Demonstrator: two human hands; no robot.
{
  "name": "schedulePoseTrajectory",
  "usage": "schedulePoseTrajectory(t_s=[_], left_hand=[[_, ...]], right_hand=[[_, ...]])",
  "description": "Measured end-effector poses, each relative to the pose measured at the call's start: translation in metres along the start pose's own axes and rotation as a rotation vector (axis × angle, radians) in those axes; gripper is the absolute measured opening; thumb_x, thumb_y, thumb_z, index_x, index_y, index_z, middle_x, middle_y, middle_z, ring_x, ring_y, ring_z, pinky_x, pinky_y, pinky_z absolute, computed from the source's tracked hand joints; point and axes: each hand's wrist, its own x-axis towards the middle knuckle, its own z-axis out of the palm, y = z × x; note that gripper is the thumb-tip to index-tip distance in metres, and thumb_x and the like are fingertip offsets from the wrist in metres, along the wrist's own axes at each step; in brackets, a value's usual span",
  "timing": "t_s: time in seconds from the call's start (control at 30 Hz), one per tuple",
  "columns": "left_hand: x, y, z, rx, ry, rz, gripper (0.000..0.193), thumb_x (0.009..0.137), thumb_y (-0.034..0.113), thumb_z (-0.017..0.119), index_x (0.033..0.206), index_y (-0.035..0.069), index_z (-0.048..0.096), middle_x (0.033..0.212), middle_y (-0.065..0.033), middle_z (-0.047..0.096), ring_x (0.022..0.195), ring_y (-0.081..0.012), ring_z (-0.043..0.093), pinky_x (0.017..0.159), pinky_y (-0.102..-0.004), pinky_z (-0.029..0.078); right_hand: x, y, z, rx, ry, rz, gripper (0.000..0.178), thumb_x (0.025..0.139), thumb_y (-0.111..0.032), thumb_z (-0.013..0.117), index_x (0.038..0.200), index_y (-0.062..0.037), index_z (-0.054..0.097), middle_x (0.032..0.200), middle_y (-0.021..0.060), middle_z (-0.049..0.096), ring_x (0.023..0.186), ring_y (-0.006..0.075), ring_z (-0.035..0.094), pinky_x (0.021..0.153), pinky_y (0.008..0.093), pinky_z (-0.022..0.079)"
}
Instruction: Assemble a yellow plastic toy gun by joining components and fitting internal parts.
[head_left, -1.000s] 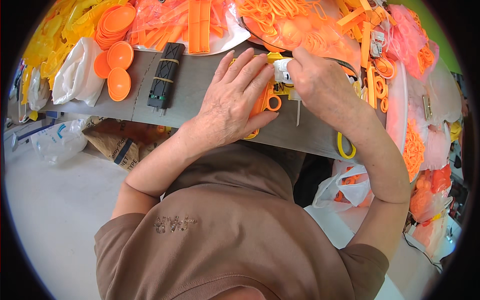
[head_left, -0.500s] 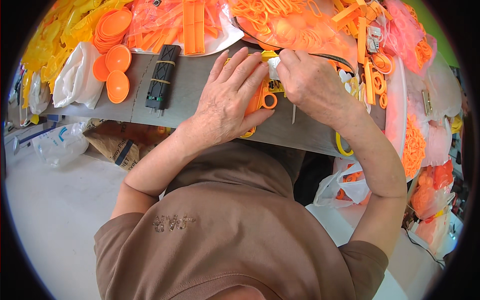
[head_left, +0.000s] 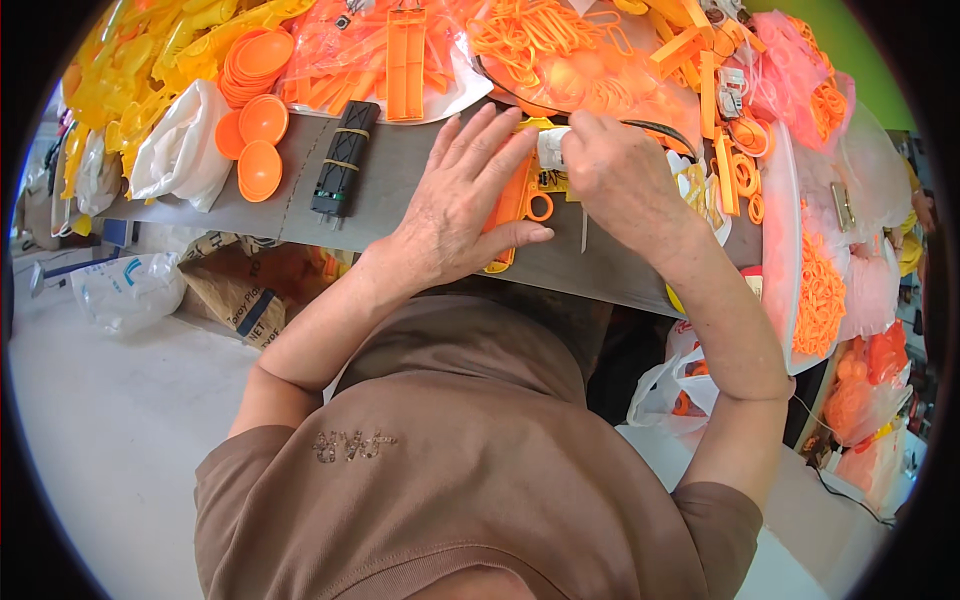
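Note:
My left hand (head_left: 448,200) lies flat with fingers spread over an orange and yellow plastic assembly (head_left: 512,200), pressing its left side to the table. Much of that piece is hidden beneath the palm and fingers. An orange ring (head_left: 540,207) sticks out at its right side. A small white plastic part (head_left: 551,148) sits at the upper end of the assembly. My right hand (head_left: 625,180) closes its thumb and fingers on the right edge of this white part; the fingertips are partly hidden behind the knuckles.
On the grey table (head_left: 385,180), a black oblong part (head_left: 345,160) bound with rubber bands lies left of my hands. Orange round dishes (head_left: 260,170) and a white bag (head_left: 182,145) stand farther left. Orange parts (head_left: 405,65) pile along the back; a clear-walled bin (head_left: 790,250) stands right.
The whole view has shifted slightly, moving the table things a little rightward on the left side. My right hand has turned slightly at the white part; my left hand stays on the assembly.

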Motion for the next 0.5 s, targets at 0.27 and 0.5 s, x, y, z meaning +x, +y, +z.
schedulePoseTrajectory(t_s=[0.27,0.5], left_hand=[[-0.022,-0.034,-0.081,0.044,0.335,-0.303,0.047,0.077,0.011,0.072,0.120,0.000,0.057,0.126,-0.0160,0.053,0.116,-0.0265,0.052,0.097,-0.0346,0.042],[-0.045,-0.069,-0.122,0.177,0.466,-0.417,0.031,0.080,0.008,0.069,0.109,-0.001,0.063,0.115,-0.0135,0.060,0.108,-0.0238,0.056,0.094,-0.0330,0.043]], right_hand=[[-0.047,-0.024,-0.039,0.521,0.411,0.433,0.015,0.083,0.007,0.055,0.097,0.0029,0.059,0.082,0.0101,0.057,0.068,0.0171,0.055,0.059,0.0267,0.045],[-0.083,-0.090,0.019,0.891,0.504,0.575,0.020,0.086,0.007,0.055,0.106,0.0035,0.057,0.079,0.0063,0.057,0.061,0.0086,0.049,0.055,0.0199,0.041]])
